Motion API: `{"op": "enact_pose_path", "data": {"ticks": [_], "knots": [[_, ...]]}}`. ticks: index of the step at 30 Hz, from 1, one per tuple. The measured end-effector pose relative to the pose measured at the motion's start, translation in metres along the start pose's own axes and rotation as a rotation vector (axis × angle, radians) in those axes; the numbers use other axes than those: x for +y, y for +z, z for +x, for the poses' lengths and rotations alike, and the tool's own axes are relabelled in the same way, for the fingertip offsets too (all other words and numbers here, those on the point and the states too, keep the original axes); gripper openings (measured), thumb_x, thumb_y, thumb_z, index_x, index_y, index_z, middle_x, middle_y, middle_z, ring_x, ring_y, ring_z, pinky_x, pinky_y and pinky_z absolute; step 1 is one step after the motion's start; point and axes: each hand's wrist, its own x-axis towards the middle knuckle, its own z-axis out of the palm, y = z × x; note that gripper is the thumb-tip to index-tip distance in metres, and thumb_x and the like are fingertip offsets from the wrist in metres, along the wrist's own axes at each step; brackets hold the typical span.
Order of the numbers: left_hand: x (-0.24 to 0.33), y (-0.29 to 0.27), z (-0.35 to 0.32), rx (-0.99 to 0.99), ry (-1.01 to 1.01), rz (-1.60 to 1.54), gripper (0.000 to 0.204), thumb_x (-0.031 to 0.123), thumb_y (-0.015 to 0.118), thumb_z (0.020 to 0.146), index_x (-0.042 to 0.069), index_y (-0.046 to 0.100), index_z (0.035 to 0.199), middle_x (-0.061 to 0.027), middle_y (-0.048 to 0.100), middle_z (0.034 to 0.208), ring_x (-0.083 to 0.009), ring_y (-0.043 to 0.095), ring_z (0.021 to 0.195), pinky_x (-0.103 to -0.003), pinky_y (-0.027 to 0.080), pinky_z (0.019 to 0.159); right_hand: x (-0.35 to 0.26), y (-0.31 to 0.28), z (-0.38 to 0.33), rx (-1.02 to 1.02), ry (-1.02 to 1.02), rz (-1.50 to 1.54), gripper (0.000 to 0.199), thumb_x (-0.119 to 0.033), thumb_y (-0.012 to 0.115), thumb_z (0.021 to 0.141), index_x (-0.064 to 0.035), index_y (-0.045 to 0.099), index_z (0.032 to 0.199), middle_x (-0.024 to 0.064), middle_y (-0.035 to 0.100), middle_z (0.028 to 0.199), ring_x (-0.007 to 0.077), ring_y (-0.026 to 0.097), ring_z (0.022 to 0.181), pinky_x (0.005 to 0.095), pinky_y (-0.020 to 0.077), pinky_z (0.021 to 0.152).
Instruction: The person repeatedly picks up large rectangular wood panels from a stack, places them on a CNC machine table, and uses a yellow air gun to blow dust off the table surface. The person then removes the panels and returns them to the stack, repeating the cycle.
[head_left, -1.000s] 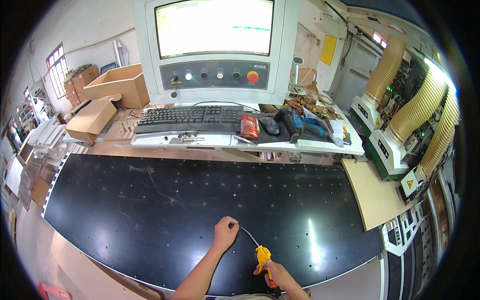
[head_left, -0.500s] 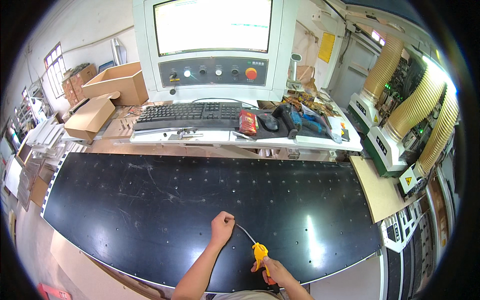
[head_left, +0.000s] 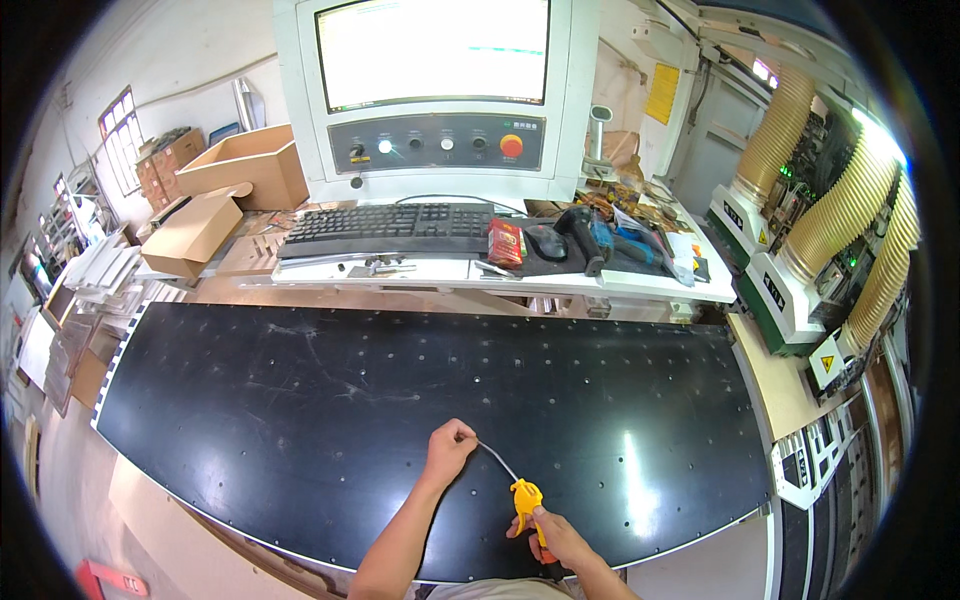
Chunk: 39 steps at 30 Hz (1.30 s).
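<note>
A yellow air blow gun [head_left: 527,497] with a thin bent metal nozzle is held over the black panel by my right hand [head_left: 560,538], whose fingers wrap its grip. My left hand [head_left: 449,452] is closed in a pinch at the far end of the nozzle [head_left: 497,458]; the fingers cover the very tip. Under both hands lies the wide black table panel [head_left: 300,430], dotted with small holes and scratched in places. An orange-red fitting shows below the gun's grip.
Beyond the panel stands a white control console [head_left: 580,130] with a lit screen. On its shelf lie a black keyboard [head_left: 390,230], a red box [head_left: 505,243], a mouse [head_left: 546,243] and a handheld scanner [head_left: 580,238]. Cardboard boxes [head_left: 190,235] sit left; ribbed hoses [head_left: 845,210] hang right.
The view has shifted slightly, so the surroundings appear a little further right. Both hands keep the same hold on the air blow gun and its nozzle.
</note>
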Motion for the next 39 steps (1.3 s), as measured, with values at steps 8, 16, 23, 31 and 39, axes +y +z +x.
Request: {"op": "enact_pose_path", "data": {"ticks": [8, 16, 23, 31, 39], "knots": [[0.001, 0.0, 0.0, 0.033, -0.083, -0.111, 0.005, 0.002, 0.069, 0.076, 0.002, 0.065, 0.077, -0.0022, 0.062, 0.071, -0.0092, 0.057, 0.068, -0.026, 0.046, 0.063, -0.003, -0.006, 0.009, -0.021, 0.007, -0.017, 0.052, -0.041, 0.025, 0.107, -0.0004, 0.058, 0.113, 0.0112, 0.067, 0.104, 0.0129, 0.051, 0.053, 0.0264, 0.0457, 0.05], [-0.001, 0.002, 0.001, 0.071, -0.064, -0.151, 0.005, 0.0, 0.069, 0.078, 0.002, 0.065, 0.08, -0.0015, 0.063, 0.073, -0.0084, 0.057, 0.07, -0.025, 0.046, 0.066, -0.003, -0.007, 0.008, -0.027, -0.003, -0.035, 0.052, -0.04, 0.026, 0.106, -0.0003, 0.059, 0.112, 0.011, 0.067, 0.104, 0.0129, 0.051, 0.053, 0.0265, 0.0456, 0.051], [0.002, 0.0, 0.0, 0.064, -0.182, -0.255, 0.006, 0.0, 0.069, 0.081, 0.001, 0.067, 0.086, -0.0017, 0.064, 0.076, -0.0078, 0.057, 0.07, -0.024, 0.046, 0.065, -0.001, -0.005, 0.006, -0.037, -0.045, -0.032, 0.052, -0.039, 0.026, 0.106, 0.0004, 0.059, 0.112, 0.0113, 0.067, 0.104, 0.0128, 0.051, 0.052, 0.0268, 0.0457, 0.05], [0.001, 0.001, 0.0, 0.054, -0.141, -0.228, 0.006, 0.0, 0.07, 0.081, 0.001, 0.066, 0.086, -0.0014, 0.063, 0.076, -0.0076, 0.057, 0.071, -0.024, 0.046, 0.065, -0.004, -0.003, 0.004, -0.021, -0.033, -0.028, 0.051, -0.038, 0.026, 0.106, 0.0005, 0.059, 0.113, 0.0114, 0.067, 0.104, 0.0127, 0.051, 0.052, 0.0268, 0.0461, 0.051], [-0.013, 0.003, 0.0, 0.106, 0.003, -0.091, 0.004, 0.0, 0.069, 0.078, 0.001, 0.067, 0.081, -0.0031, 0.064, 0.075, -0.0114, 0.059, 0.072, -0.027, 0.048, 0.069, 0.007, -0.007, 0.008, -0.008, 0.088, -0.029, 0.053, -0.044, 0.029, 0.106, -0.0026, 0.061, 0.11, 0.0075, 0.068, 0.1, 0.0103, 0.047, 0.049, 0.0251, 0.0426, 0.049]]}}
